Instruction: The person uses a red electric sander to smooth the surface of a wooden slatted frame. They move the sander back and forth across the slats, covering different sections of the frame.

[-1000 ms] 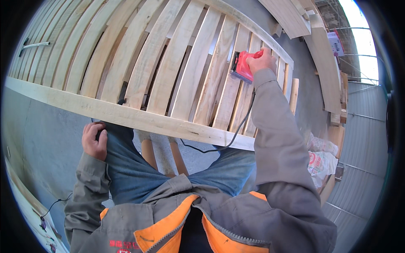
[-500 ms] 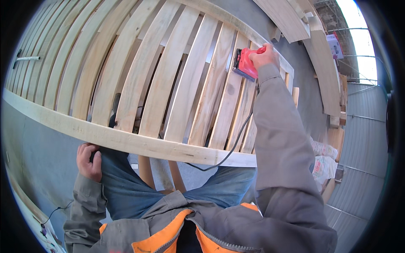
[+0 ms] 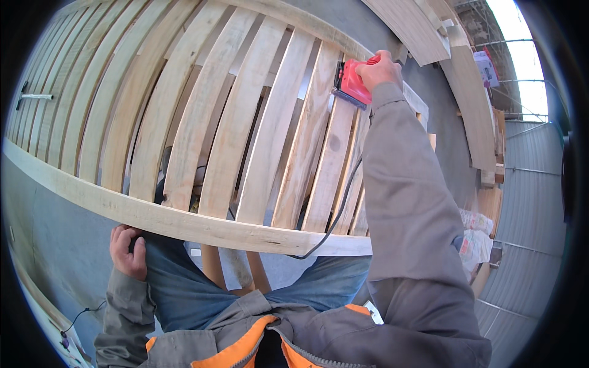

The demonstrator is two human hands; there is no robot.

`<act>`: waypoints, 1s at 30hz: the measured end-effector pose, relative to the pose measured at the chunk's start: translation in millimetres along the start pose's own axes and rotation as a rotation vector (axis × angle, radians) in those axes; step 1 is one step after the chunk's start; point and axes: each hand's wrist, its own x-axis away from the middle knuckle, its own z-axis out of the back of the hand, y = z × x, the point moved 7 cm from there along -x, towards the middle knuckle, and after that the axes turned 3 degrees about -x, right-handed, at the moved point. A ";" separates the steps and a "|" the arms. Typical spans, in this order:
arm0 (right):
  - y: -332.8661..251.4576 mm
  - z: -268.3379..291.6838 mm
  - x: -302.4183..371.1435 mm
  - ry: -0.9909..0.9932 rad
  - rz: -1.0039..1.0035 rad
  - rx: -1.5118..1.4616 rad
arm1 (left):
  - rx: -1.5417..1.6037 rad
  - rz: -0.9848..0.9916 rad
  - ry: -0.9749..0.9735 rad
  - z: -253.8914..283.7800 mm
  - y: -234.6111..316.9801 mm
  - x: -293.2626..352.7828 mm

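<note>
My right hand [image 3: 383,69] grips a red electric sander [image 3: 354,80] whose dark flat pad rests on the far part of the slats. Under it lies a slatted wooden frame [image 3: 178,226], made of pale, evenly spaced boards between two long rails. The sander's black cord [image 3: 343,205] runs back past my right forearm and over the near rail. Beside my left knee, just below that rail, my left hand [image 3: 129,253] is closed with curled fingers; whatever lies inside them, if anything, is hidden.
Wide wooden boards [image 3: 469,104] lie stacked at the far right, with white plastic bags [image 3: 475,245] nearer. A metal bar [image 3: 37,96] rests across slats at the far left. Another thin cord [image 3: 76,318] lies at lower left. Corrugated metal sheeting [image 3: 524,202] stands on the right.
The sander and my right hand have shifted slightly farther away and to the left over the slats. The near rail sits lower in view. My left hand stays by the knee.
</note>
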 end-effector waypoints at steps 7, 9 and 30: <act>-4.0 -2.2 -22.3 0.008 0.021 -0.007 | 0.004 0.000 0.004 3.0 -2.6 2.6; -9.2 -3.3 -25.8 -0.013 0.024 -0.022 | 0.002 0.004 0.014 5.2 -5.0 4.3; 58.8 12.5 95.2 -0.012 -0.004 -0.016 | -0.007 -0.060 0.094 2.5 -21.3 18.8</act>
